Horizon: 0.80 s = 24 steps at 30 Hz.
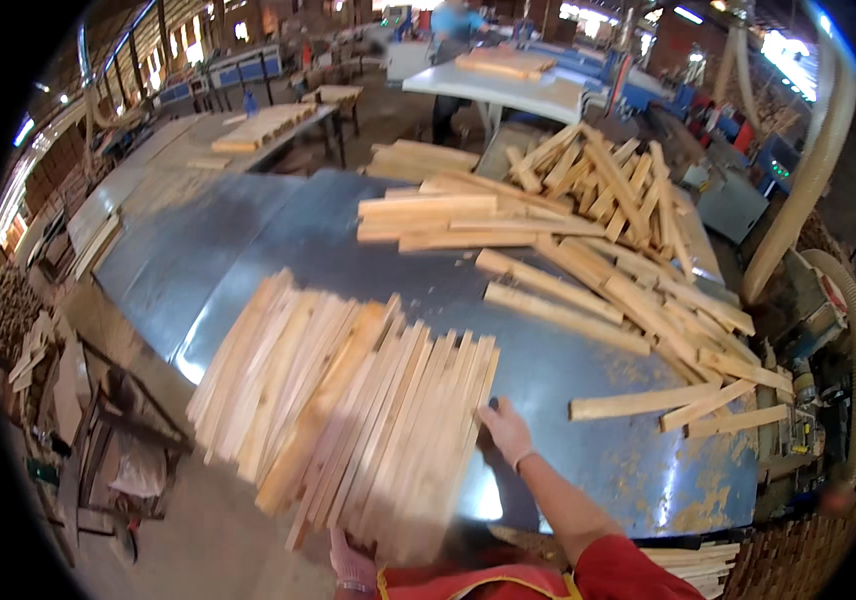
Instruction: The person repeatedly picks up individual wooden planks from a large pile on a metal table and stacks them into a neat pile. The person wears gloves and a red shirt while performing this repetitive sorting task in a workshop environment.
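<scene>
A row of pale wooden strips [413,430] lies side by side on the metal tabletop, with near ends sticking out past its edge. My right hand [510,432], in a light glove with dark fingertips, is closed against the right side of the row. Down at the near ends, my gloved left hand [351,562] grips the strips from below, its fingers partly hidden. Left of these strips, wider wooden boards [283,370] lie in the same slanted row, one of them more yellow than the others. The nearest strip ends look blurred.
Loose wooden strips [558,300] spread across the metal table [338,200], rising into a heap [603,180] at its far right. A ribbed hose [818,170] runs along the right side. Another person [456,20] stands behind a far white table [498,85]. A metal frame [118,440] stands at left.
</scene>
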Each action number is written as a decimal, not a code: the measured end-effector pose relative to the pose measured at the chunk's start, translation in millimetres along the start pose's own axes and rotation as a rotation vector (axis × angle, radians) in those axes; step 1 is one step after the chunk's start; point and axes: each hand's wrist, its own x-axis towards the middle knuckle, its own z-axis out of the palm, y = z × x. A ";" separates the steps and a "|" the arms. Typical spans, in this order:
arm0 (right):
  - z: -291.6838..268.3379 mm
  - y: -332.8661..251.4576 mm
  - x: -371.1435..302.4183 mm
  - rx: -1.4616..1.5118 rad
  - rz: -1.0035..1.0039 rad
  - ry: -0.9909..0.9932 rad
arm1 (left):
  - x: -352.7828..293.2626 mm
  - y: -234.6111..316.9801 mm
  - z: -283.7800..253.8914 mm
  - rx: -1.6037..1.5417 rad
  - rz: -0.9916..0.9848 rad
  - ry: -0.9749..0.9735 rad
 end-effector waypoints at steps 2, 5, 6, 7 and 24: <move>-17.5 0.5 5.2 0.066 0.029 0.030 | -3.7 -16.0 -3.6 0.154 -0.034 -0.069; -27.4 -16.9 -9.6 0.037 0.052 0.035 | -28.8 -11.6 31.7 0.456 -0.156 -0.238; -31.2 -14.4 -7.8 0.078 0.055 0.025 | -27.7 -6.5 49.2 0.566 -0.145 -0.321; -32.5 -13.0 -5.8 0.120 0.057 0.011 | -23.3 3.9 71.3 0.671 -0.123 -0.405; -84.7 -11.3 44.8 -0.087 0.119 -0.131 | 100.1 -27.3 317.6 1.662 0.457 -0.256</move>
